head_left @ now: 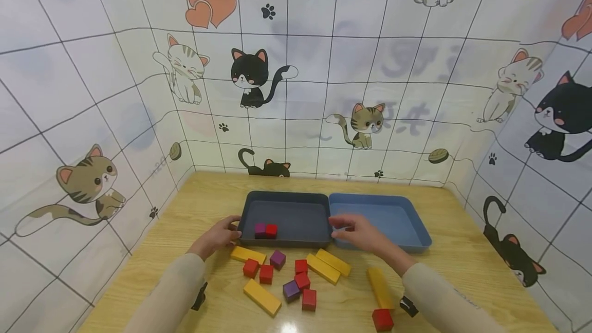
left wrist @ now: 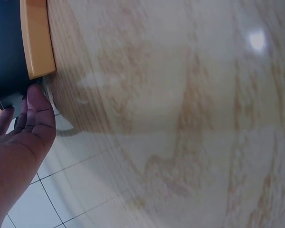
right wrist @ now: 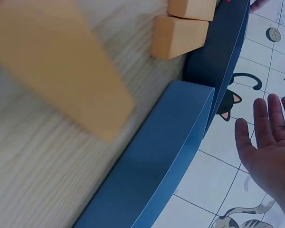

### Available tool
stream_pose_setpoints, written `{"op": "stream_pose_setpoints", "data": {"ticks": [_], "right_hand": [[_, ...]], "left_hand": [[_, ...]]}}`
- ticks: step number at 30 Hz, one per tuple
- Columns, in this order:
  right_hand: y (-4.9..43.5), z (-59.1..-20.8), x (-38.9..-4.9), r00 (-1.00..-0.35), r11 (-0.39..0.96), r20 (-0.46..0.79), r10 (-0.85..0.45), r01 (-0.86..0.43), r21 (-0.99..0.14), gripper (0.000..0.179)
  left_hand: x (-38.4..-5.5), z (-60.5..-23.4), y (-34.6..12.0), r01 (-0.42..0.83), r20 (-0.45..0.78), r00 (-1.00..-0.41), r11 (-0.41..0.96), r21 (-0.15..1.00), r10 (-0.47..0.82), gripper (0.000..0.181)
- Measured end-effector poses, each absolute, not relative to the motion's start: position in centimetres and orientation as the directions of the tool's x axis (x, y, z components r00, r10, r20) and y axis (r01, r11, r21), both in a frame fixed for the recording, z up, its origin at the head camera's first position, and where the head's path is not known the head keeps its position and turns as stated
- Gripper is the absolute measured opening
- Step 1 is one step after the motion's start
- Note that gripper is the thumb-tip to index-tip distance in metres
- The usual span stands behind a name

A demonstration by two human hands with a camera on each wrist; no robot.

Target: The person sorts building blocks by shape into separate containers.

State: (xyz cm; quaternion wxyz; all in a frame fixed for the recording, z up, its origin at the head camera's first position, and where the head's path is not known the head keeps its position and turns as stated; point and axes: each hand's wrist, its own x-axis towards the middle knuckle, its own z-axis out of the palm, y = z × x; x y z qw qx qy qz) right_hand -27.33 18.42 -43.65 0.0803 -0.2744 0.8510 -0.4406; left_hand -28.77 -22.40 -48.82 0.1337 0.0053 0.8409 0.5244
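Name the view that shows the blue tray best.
The head view: it takes in nearly the whole blue tray, with the right hand hiding a bit. The right wrist view shows only part, cut off below, its floor unseen; the left wrist view shows none of it.

Head camera looks forward and down over the table (head_left: 213, 189) — both wrist cameras, closer in, share the dark tray (head_left: 300, 215).

From here the surface (head_left: 194, 199) looks like wood-grained board, glossy enough to throw back a bright spot at six o'clock. The dark tray (head_left: 287, 244) at twelve and the blue tray (head_left: 379, 215) at one look like smooth plastic, softly sheened. The red cubes (head_left: 309, 300), purple cubes (head_left: 291, 291) and yellow blocks (head_left: 262, 297) look smooth; wood or plastic, I can't tell. Both sleeves (head_left: 171, 292), at eight and four, are matt cloth.
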Motion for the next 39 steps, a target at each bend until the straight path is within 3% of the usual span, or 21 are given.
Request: {"op": "stream_pose_setpoints", "data": {"ticks": [9, 22, 29, 39], "right_hand": [[22.4, -44.4, -24.3, -0.813, 0.423, 0.051, -0.581, -0.354, -0.834, 0.046], [27.7, -46.4, -19.6, -0.83, 0.505, -0.085, -0.551, -0.251, -0.826, 0.045], [29.6, -46.9, -17.3, -0.832, 0.559, -0.232, -0.504, -0.11, -0.822, 0.05], [31.4, -48.0, -15.7, -0.766, 0.517, -0.228, -0.602, -0.155, -0.842, 0.041]], "left_hand": [[-28.8, -49.1, -22.3, -0.148, -0.232, -0.964, 0.459, 0.876, 0.131, 0.052], [-28.6, -49.1, -22.1, -0.158, -0.237, -0.965, 0.473, 0.867, 0.113, 0.052], [-28.6, -48.8, -22.1, -0.163, -0.241, -0.965, 0.475, 0.865, 0.107, 0.052], [-28.7, -48.6, -22.1, -0.172, -0.251, -0.962, 0.479, 0.861, 0.104, 0.053]]}}
